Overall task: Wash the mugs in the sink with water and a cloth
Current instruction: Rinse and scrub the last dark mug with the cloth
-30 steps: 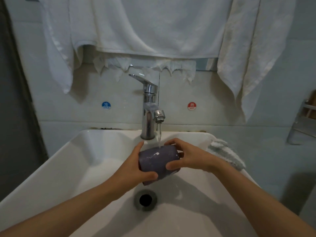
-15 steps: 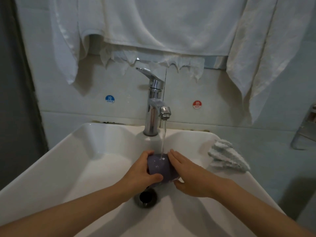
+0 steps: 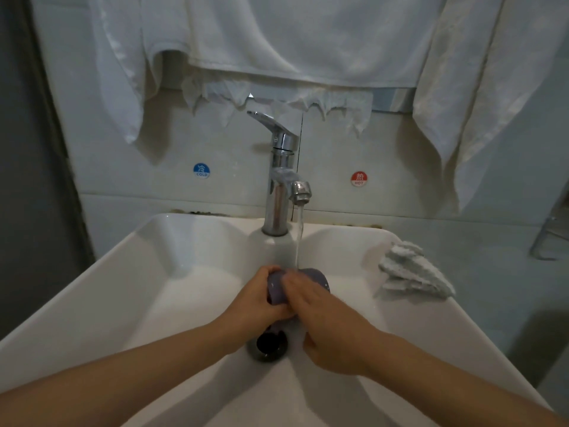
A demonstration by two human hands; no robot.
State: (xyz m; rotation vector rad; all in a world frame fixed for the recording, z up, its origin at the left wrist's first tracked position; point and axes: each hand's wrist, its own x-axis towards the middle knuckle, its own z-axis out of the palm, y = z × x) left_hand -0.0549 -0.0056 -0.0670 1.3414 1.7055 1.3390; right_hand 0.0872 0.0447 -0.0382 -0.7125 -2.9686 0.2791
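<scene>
A purple-grey mug [image 3: 317, 277] lies on its side under the running water, low in the white sink [image 3: 160, 272]. My left hand [image 3: 261, 303] grips the mug from the left, fingers curled around it. My right hand [image 3: 323, 322] lies flat over the mug's near side, fingers straight and blurred with motion. Most of the mug is hidden beneath both hands. A thin stream falls from the chrome faucet [image 3: 281, 186] onto the mug. A white cloth [image 3: 414, 274] lies crumpled on the sink's right rim, untouched.
The drain [image 3: 271, 343] sits just below my hands. White towels [image 3: 308, 38] hang on the wall above the faucet. Blue cold [image 3: 201, 171] and red hot [image 3: 358, 179] stickers flank the faucet. A metal rack [image 3: 551, 238] shows at the right edge.
The mug went lower into the basin, toward the drain. My right hand shifted from holding the mug's right end to lying flat across its near side.
</scene>
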